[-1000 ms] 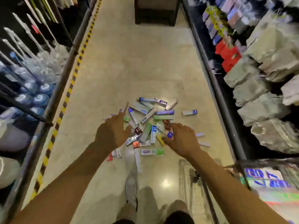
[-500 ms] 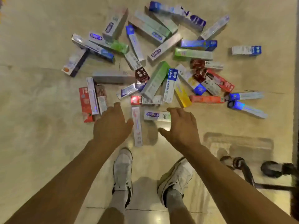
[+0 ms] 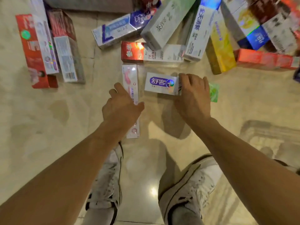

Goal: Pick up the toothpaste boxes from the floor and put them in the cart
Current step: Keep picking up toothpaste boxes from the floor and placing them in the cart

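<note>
Two boxes: right hand (image 3: 193, 98) curls fingers (image 3: 186, 78) on purple-white box (image 3: 160, 83) end; left hand (image 3: 121, 106), fingers apart, straddles pink box (image 3: 129, 73).

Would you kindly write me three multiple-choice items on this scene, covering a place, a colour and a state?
1. The pink and white box lies: A in a cart; B under the left hand; C on a shelf.
2. The logo on the white box at the right hand is: A purple; B orange; C black.
3. The right hand's fingers are: A spread flat; B balled, empty; C curled over a box.
Answers: B, the left hand covers its middle; A, purple characters show beside the fingers; C, they wrap the white box's end.
</note>
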`<state>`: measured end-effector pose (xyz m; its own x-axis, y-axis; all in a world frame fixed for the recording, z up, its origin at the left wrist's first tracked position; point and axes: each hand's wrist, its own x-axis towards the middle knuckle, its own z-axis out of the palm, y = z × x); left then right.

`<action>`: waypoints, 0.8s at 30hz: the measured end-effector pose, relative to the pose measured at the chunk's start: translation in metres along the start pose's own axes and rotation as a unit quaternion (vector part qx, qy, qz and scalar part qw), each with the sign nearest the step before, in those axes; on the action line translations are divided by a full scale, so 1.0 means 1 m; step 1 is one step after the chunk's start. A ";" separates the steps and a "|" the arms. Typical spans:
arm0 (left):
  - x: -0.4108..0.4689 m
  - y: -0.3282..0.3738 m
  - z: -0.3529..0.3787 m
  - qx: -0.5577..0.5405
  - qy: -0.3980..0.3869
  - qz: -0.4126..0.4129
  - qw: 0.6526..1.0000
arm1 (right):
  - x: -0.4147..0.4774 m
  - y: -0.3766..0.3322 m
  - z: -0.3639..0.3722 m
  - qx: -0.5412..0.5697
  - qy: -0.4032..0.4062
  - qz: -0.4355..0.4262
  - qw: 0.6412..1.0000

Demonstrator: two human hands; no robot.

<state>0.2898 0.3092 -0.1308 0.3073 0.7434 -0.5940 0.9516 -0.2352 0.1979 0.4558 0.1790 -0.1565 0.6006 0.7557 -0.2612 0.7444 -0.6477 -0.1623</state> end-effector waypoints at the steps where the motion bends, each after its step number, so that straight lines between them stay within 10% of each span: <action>1: 0.002 0.000 0.004 -0.004 0.002 0.002 1.000 | 0.003 0.004 0.005 -0.005 0.023 -0.002 1.000; 11: -0.043 0.020 -0.090 0.037 -0.010 -0.003 0.999 | -0.033 -0.020 -0.090 0.072 -0.030 0.069 0.995; 24: -0.253 0.159 -0.465 0.109 0.096 0.172 0.974 | -0.117 -0.093 -0.523 0.151 0.067 0.159 0.973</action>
<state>0.3594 0.3748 0.4133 0.6208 0.6957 -0.3614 0.7782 -0.6027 0.1766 0.4693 0.2014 0.3862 0.8339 0.5055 -0.2215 0.4074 -0.8346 -0.3707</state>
